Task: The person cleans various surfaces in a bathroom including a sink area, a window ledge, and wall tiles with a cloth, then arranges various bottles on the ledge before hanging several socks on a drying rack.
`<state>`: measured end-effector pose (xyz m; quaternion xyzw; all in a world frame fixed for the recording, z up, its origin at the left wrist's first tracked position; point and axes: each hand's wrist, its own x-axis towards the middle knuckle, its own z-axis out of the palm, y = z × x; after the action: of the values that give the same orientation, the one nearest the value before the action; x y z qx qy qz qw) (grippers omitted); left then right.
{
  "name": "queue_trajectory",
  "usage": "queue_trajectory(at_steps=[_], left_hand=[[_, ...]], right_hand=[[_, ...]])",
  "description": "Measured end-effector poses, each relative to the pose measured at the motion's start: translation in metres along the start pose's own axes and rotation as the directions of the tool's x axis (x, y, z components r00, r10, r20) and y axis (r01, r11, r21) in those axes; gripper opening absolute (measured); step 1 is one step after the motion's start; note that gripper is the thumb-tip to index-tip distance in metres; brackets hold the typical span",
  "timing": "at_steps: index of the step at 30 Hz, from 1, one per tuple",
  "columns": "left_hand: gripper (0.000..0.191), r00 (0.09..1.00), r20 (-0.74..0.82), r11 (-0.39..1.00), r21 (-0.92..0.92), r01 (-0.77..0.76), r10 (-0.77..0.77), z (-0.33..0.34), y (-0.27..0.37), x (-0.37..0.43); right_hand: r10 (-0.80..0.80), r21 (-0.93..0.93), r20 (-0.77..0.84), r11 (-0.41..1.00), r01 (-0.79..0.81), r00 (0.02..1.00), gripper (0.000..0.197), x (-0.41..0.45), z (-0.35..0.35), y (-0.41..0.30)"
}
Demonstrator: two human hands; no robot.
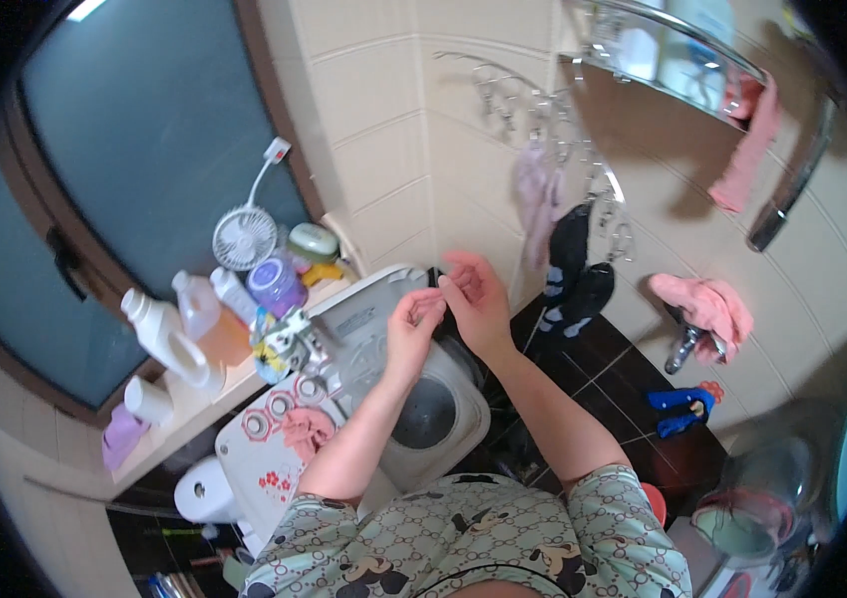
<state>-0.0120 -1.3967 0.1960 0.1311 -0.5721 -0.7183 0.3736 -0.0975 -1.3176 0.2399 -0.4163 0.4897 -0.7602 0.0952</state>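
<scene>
My left hand (413, 325) and my right hand (475, 303) meet over the back edge of a grey top-loading washing machine (468, 404). Their fingertips are close together, with a small dark thing (434, 277) just behind them. Whether either hand holds it I cannot tell. Below my wrists the machine's drum (425, 411) shows through its round opening, with the raised lid (363, 329) behind. To the left, a pink cloth (309, 431) lies on a white lid with red flowers. Right of my hands, dark socks (571, 254) and a pale garment (535, 187) hang from a clip hanger (588, 149).
On the window ledge (191, 418) at left stand a white jug (169, 340), a bottle of amber liquid (214, 321), a purple jar (274, 282) and a small white fan (244, 238). A pink towel (707, 310) drapes over a wall tap. Top right is a glass shelf (662, 86).
</scene>
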Motion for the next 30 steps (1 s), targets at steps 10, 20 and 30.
queue_trajectory(at_steps=[10,20,30], left_hand=[[0.009,0.925,-0.379,1.0,-0.001,-0.004,0.003,-0.115,-0.002,-0.087],[0.01,0.828,-0.561,0.998,0.056,0.008,0.025,-0.149,0.011,-0.117],[0.019,0.828,-0.214,0.658,0.718,-0.227,0.519,-0.11,0.062,-0.067]], right_hand=[[0.301,-0.127,0.451,0.954,-0.273,0.84,0.029,-0.04,0.115,0.088],[0.29,-0.261,0.355,0.944,-0.204,0.889,0.032,-0.07,0.142,0.142],[-0.038,-0.186,0.3,0.978,0.098,0.953,0.018,-0.009,0.099,0.058]])
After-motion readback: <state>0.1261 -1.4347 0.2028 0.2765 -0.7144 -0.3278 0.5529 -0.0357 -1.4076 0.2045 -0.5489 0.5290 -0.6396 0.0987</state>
